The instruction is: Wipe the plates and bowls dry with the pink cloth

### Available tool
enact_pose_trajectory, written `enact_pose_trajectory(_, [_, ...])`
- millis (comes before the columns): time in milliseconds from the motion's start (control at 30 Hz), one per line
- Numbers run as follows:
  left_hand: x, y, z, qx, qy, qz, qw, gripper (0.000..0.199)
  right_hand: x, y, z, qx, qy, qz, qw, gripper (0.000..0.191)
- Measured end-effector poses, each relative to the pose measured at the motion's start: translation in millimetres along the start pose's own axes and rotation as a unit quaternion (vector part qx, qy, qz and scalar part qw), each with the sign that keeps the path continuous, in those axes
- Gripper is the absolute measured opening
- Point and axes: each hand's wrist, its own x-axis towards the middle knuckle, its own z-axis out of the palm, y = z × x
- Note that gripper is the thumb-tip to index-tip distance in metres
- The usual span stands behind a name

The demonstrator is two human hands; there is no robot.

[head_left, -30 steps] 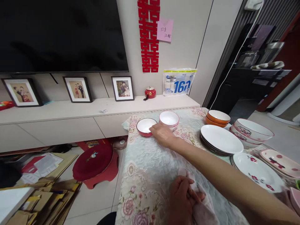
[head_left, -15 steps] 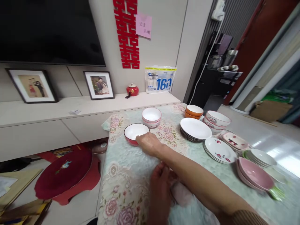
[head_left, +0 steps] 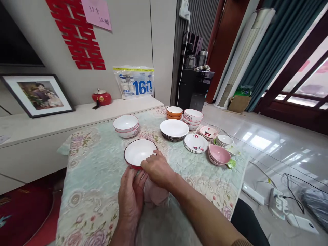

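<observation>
A bowl (head_left: 139, 152), white inside with a dark rim and red outside, is tilted slightly in front of me. My right hand (head_left: 157, 167) grips its near right rim, thumb and fingers closed over the edge. Just below the bowl's near side, my left hand (head_left: 130, 191) is curled with its palm turned up. Its fingers hold a bunched pale pink cloth (head_left: 155, 193), which hangs between my hands and is partly hidden by the right one. Whether the left fingertips touch the bowl is hard to tell.
Two stacked pink-rimmed bowls (head_left: 126, 125) stand behind. To the right are stacked white plates (head_left: 174, 128), orange bowls (head_left: 174, 112), flowered plates (head_left: 196, 143) and pink leaf-like dishes (head_left: 219, 153). A floral tablecloth (head_left: 102, 160) covers the table. Cables and a power strip (head_left: 278, 203) lie on the floor.
The view has swung right. My right hand has brought the red bowl nearer to me, away from the pink-rimmed bowls. My left hand and the cloth are now close to it.
</observation>
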Motion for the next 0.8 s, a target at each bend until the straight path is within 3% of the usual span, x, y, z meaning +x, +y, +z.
enact_pose_trajectory(100, [-1, 1, -1.0, 0.009, -0.017, 0.006, 1.000, 0.024, -7, -1, 4, 0.011, 0.023, -0.044, 0.999, 0.015])
enact_pose_trajectory(267, [-3, 1, -0.9, 0.041, 0.029, 0.038, 0.998, 0.030, -12, -5, 2, 0.044, 0.035, -0.078, 0.995, 0.012])
enact_pose_trajectory(333, [-4, 2, 0.8, 0.059, 0.049, 0.057, 0.995, 0.029, -13, -7, -1, 0.088, 0.066, -0.053, 0.993, 0.012])
enact_pose_trajectory(467, [-7, 7, 4.1, 0.067, 0.082, 0.119, 0.987, 0.030, -15, -5, -11, 0.197, 0.116, 0.071, 0.971, 0.043])
enact_pose_trajectory(533, [-8, 12, 4.3, 0.070, 0.099, 0.146, 0.982, 0.031, -16, 0, -14, 0.230, 0.077, 0.132, 0.961, 0.046])
enact_pose_trajectory(600, [-7, 16, 3.5, 0.078, 0.105, 0.161, 0.978, 0.031, -17, 5, -14, 0.262, -0.008, 0.139, 0.955, 0.049])
enact_pose_trajectory(700, [-5, 18, 2.0, 0.084, 0.111, 0.160, 0.977, 0.031, -18, 9, -8, 0.291, -0.137, 0.038, 0.946, 0.059])
enact_pose_trajectory(800, [-3, 17, 0.8, 0.079, 0.112, 0.151, 0.979, 0.029, -18, 7, -1, 0.291, -0.174, -0.035, 0.940, 0.055])
